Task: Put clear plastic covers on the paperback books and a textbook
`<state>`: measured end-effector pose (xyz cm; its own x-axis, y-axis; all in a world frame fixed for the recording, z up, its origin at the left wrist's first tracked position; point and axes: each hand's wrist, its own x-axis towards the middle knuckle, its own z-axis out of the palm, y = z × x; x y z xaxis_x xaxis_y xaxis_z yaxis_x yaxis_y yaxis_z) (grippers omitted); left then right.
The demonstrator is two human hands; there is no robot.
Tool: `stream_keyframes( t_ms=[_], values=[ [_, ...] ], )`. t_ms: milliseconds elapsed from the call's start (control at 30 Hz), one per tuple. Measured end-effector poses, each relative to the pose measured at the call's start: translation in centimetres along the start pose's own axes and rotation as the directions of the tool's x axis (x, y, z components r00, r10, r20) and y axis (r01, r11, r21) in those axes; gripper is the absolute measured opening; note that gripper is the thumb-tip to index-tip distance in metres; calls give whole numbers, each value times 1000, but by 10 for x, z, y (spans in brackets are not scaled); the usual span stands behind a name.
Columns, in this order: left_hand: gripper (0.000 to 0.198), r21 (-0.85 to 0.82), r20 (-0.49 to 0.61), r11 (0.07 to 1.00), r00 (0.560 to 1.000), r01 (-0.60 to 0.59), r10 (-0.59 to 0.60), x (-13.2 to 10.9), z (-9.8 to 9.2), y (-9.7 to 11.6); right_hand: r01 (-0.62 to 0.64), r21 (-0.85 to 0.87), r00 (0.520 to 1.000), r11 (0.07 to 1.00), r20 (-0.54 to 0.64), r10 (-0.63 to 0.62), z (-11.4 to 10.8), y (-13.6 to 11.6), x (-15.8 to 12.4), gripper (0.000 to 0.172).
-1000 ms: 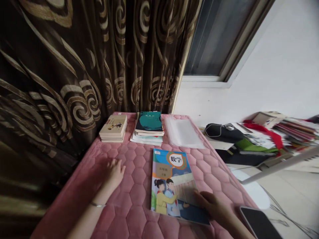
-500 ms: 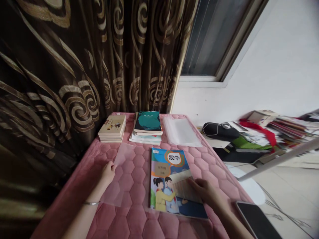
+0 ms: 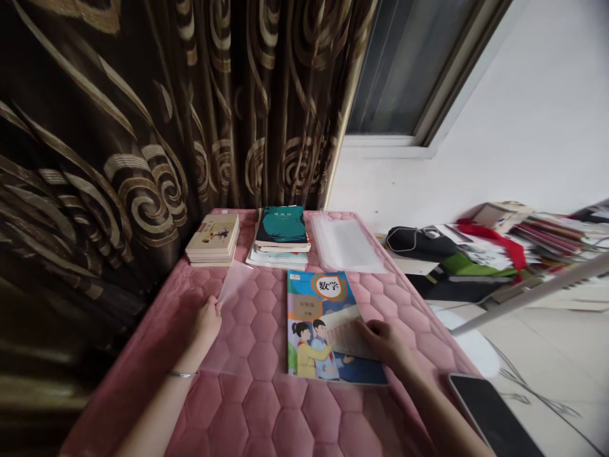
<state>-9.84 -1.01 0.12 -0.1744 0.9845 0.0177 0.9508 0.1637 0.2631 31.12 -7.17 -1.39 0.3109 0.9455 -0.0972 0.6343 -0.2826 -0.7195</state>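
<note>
A maths textbook (image 3: pixel 304 311) with a blue illustrated cover lies face up on the pink quilted surface (image 3: pixel 280 425). My right hand (image 3: pixel 383 343) grips its right edge, thumb on top and the other fingers mostly hidden. To the left of the book spreads a clear plastic book cover (image 3: pixel 231 343), seemingly running under the book. Its left part is pinched in my left hand (image 3: pixel 208 324), and the upper corner lifts up off the quilt. Whether my right fingers also hold plastic, I cannot tell.
Behind the textbook stand a pile of beige books (image 3: pixel 214 238), a pile topped by a teal book (image 3: pixel 283 227), and several clear plastic covers (image 3: pixel 349 244). A dark tablet or phone (image 3: pixel 490 412) lies at the right edge. Patterned curtains (image 3: pixel 157 184) hang at left.
The textbook and both hands have shifted slightly away from me. The plastic corner at my left hand is raised and catches more light. The view has also tilted a little.
</note>
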Motion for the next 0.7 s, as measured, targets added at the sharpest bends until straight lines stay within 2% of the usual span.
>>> stream_keyframes(
  t_ms=[100,167,233,267,333,367,500,600,700],
  values=[
    [25,109,7,994,1000,-25,24,-4,-5,5,-10,-62,998,998,55,13,-1,2,3,45],
    [27,190,-86,981,995,-42,60,-14,-8,18,49,-105,998,993,40,-45,-1,3,4,46],
    [27,198,-206,971,962,-137,177,-31,-6,36,116,-137,993,984,3,-117,0,3,4,47],
    [27,138,-213,961,941,-238,264,-42,-2,47,137,-142,990,980,-10,-140,1,3,3,48],
    [26,-52,-143,883,879,-466,455,-66,11,65,134,-131,991,982,-11,-137,1,2,2,48],
    [26,-138,-95,840,851,-526,517,-78,19,72,116,-119,993,986,-2,-117,1,1,1,48],
    [47,-259,32,791,813,-555,581,-111,40,81,37,-85,999,996,27,-35,0,-2,-3,45],
    [58,-236,66,769,779,-594,623,-116,42,76,18,-73,999,997,29,-16,-1,-2,-3,44],
    [61,-185,71,765,768,-616,636,-114,41,73,29,-70,999,997,40,-26,-2,-2,-3,45]
  ],
)
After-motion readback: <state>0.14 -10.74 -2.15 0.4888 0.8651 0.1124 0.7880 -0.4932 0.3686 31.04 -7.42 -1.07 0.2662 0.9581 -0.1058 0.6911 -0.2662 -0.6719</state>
